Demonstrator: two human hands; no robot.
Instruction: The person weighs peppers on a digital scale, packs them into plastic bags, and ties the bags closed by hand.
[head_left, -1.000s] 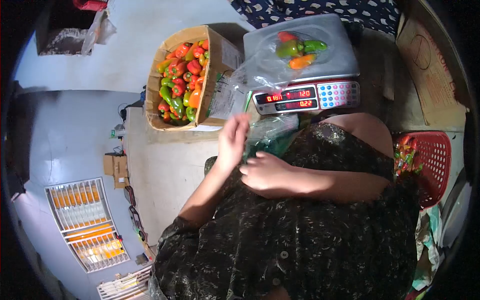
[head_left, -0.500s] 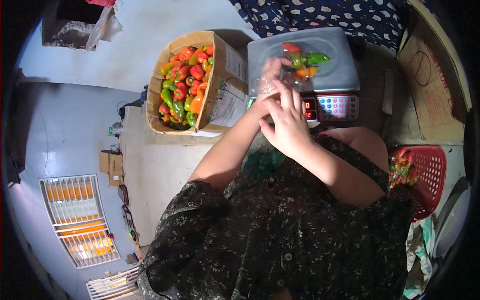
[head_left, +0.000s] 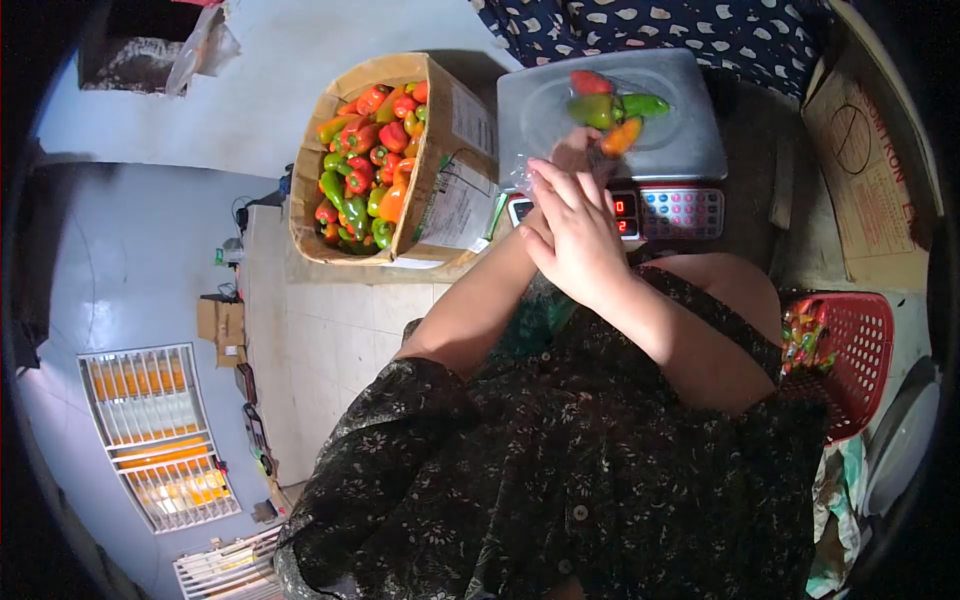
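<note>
My right hand lies over my left wrist, fingers stretched out and holding nothing visible. Beyond it, my left hand is mostly hidden; its visible part reaches over the near edge of the scale's metal platform. Clear plastic shows beside the hands, but I cannot tell how it is held. Close to the left hand's fingers lies an orange pepper. A red pepper, a dull green pepper and a bright green pepper lie farther back on the platform.
Left of the scale stands a cardboard box of red, green and orange peppers. The scale's keypad and lit red display face me. A red basket with bagged peppers sits at right, below a cardboard sheet.
My left hand has drawn back toward me, more of it now behind the right hand. The orange pepper has turned and shifted slightly right. The peppers show more plainly, with less plastic over them.
</note>
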